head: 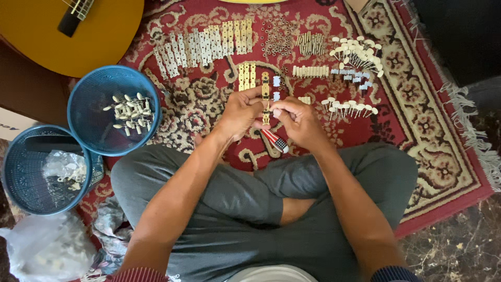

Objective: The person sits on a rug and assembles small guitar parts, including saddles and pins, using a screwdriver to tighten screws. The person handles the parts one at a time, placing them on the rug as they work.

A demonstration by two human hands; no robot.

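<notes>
- The person sat cross-legged on a red patterned rug (438, 156), both forearms reaching forward over the knees.
- The left hand (239, 112) held a narrow brass plate (265, 93) upright-looking in the head view, its fingers closed around the plate's left edge, thumb tip near the plate's middle.
- The right hand (296, 121) met the same plate from the right side, fingertips pinched narrow at the plate's lower half; what exactly lay between those fingertips could not be told.
- The plate's upper end stuck out above both hands, and its lower end showed just beneath the fingertips.
- A screwdriver with a red handle (274, 141) lay just below the hands, partly under the right palm; whether the palm touched it could not be told.
- Ahead of the hands, rows of similar brass plates (206, 46) lay on the rug, with white-knobbed pegs (355, 52) off to the right.
- To the left stood a blue basket (88, 109) holding loose pegs, and a second blue basket (21, 183) beside it.
- A guitar body (104, 31) lay at the upper left.
</notes>
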